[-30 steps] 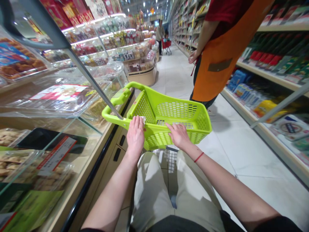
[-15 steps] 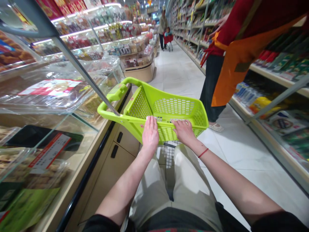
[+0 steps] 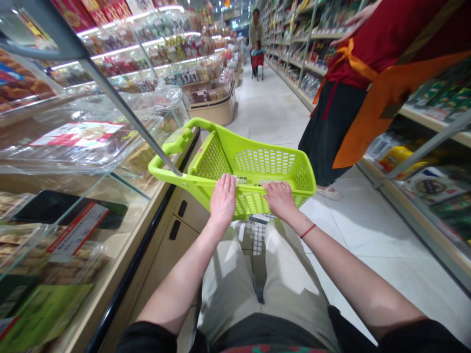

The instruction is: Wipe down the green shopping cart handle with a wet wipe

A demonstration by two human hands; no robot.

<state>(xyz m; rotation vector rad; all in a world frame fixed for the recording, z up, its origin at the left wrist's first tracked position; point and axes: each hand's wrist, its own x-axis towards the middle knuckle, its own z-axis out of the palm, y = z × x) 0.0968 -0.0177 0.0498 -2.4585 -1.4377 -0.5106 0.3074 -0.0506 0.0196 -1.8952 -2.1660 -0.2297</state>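
A bright green shopping cart [image 3: 265,164] with a perforated plastic basket stands crosswise in front of my legs, its handle end to the left. My left hand [image 3: 223,196] lies over the near rim with its fingers together. A small white piece, tissue-like, peeks out by those fingertips, and most of it is hidden under the hand. Farther right along the same rim, my right hand [image 3: 279,198] grips the edge, fingers over the inside and thumb pointing left. A red string circles the right wrist.
At left is a glass-edged display counter [image 3: 143,196] with packaged food and a grey metal pole [image 3: 125,110]. A person in an orange apron [image 3: 353,132] stands close at right beside shelves [image 3: 415,181]. Down the aisle, another person [image 3: 255,32] pushes a red cart [image 3: 257,60] carrying a child.
My left hand has slid slightly left along the rim; the right hand stays put. The aproned person has shifted their stance, and the person with the red cart has come nearer.
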